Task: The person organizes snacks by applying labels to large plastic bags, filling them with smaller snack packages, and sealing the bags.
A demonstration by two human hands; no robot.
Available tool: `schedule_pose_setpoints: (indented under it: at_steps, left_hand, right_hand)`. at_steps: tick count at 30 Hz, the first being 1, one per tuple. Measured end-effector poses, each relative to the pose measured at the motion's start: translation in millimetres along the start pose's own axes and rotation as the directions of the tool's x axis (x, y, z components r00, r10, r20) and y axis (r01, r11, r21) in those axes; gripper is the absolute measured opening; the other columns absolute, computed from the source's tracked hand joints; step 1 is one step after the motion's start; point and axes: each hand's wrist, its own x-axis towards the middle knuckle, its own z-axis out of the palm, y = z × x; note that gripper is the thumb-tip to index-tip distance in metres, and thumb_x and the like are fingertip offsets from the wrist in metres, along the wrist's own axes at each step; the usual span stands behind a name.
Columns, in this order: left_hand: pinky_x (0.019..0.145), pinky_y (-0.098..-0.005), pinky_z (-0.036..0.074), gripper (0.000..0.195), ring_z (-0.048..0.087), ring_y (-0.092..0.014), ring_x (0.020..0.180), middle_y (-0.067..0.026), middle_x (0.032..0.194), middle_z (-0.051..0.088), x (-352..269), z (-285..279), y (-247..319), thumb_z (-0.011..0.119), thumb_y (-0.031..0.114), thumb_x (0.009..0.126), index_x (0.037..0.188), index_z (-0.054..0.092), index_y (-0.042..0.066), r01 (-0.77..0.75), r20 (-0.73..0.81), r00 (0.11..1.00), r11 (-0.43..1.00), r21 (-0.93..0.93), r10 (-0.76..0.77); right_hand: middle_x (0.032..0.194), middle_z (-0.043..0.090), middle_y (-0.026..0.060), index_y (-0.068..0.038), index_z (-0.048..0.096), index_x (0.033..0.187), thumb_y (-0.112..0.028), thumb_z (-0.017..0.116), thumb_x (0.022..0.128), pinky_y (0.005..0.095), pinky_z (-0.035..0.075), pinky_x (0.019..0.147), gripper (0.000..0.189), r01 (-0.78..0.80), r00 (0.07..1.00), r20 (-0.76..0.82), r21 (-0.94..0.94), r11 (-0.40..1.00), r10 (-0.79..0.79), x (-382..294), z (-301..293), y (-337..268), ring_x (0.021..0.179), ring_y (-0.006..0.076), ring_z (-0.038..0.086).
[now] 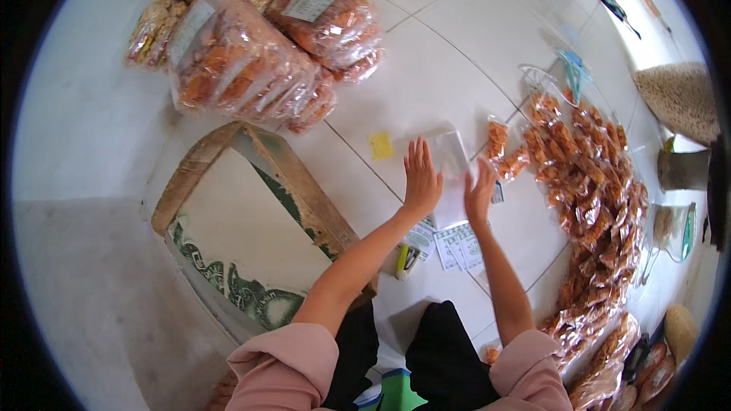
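My left hand [422, 180] is spread flat, fingers pointing away from me, at the left edge of a clear plastic bag or sheet stack [450, 151] on the tiled floor. My right hand [481, 191] is at the other side of the plastic, thumb apart from the fingers and slightly blurred. I see nothing gripped in either hand. Nearer me lie printed green-and-white paper labels [461, 246], some overlapping. A lime-green stapler [404, 261] rests beside them. A small blue box [497, 193] shows partly behind my right hand.
A long heap of filled snack packets [594, 211] curves along the right; two loose packets [497, 137] lie nearer. An open cardboard carton [257, 228] stands at left. Large packed plastic bags [240, 63] sit behind it. A yellow paper [380, 145] lies on the floor.
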Motion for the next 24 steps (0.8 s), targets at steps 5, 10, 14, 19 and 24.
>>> schedule_pose_setpoints:
  at_steps: [5, 10, 14, 19, 24]
  left_hand:
    - [0.102, -0.0549, 0.018, 0.078, 0.012, -0.037, 0.132, -0.0192, 0.144, 0.01, -49, 37, -5, 0.058, 0.021, 0.079, 0.137, 0.01, -0.004, -0.074, 0.052, 0.996, 0.995, 0.059, 0.071]
    - [0.102, -0.0519, 0.022, 0.071, 0.017, -0.032, 0.132, -0.0131, 0.143, 0.018, -57, 36, 1, 0.057, 0.026, 0.08, 0.137, 0.021, 0.004, -0.133, 0.035, 0.991, 0.945, 0.299, 0.129]
    - [0.097, -0.0456, 0.031, 0.06, 0.03, -0.03, 0.124, -0.0104, 0.134, 0.034, -59, 32, -3, 0.058, 0.025, 0.079, 0.131, 0.034, 0.006, -0.178, -0.043, 0.979, 0.937, 0.302, 0.2]
    - [0.085, -0.0437, 0.037, 0.022, 0.046, -0.029, 0.1, -0.009, 0.104, 0.05, -56, 27, -2, 0.055, 0.015, 0.08, 0.098, 0.048, 0.006, -0.105, -0.058, 0.991, 0.964, 0.243, 0.122]
    - [0.073, -0.0424, 0.041, 0.009, 0.051, -0.027, 0.081, -0.0074, 0.082, 0.05, -49, 3, -4, 0.054, 0.009, 0.08, 0.083, 0.045, 0.007, -0.126, -0.139, 0.978, 0.97, 0.21, 0.157]
  right_hand:
    - [0.144, 0.018, 0.0135, -0.002, 0.02, 0.137, -0.029, 0.054, 0.082, 0.0449, 0.012, 0.107, 0.069, -0.039, 0.947, 0.301, -0.246, 0.968, 0.115, -81, -15, -12, 0.134, 0.0269, 0.014]
    - [0.144, 0.015, 0.0127, 0.0, 0.022, 0.136, -0.029, 0.051, 0.084, 0.0464, 0.009, 0.107, 0.066, 0.043, 0.949, 0.311, -0.301, 0.953, 0.056, -83, -24, -14, 0.135, 0.0255, 0.011]
    - [0.144, 0.017, 0.0112, 0.002, 0.029, 0.132, -0.023, 0.051, 0.084, 0.048, 0.01, 0.107, 0.058, 0.18, 0.938, 0.341, -0.333, 0.925, -0.06, -84, -19, -23, 0.134, 0.0276, 0.011]
    - [0.13, 0.036, 0.0107, -0.005, 0.042, 0.123, -0.01, 0.055, 0.079, 0.0459, 0.024, 0.099, 0.045, 0.013, 0.965, 0.261, -0.152, 0.988, 0.027, -79, -12, -40, 0.117, 0.0301, 0.034]
    - [0.103, 0.048, 0.009, -0.009, 0.05, 0.095, -0.011, 0.062, 0.075, 0.0416, 0.032, 0.086, 0.023, -0.12, 0.992, 0.043, 0.01, 0.993, 0.12, -67, -17, -62, 0.102, 0.0288, 0.042]
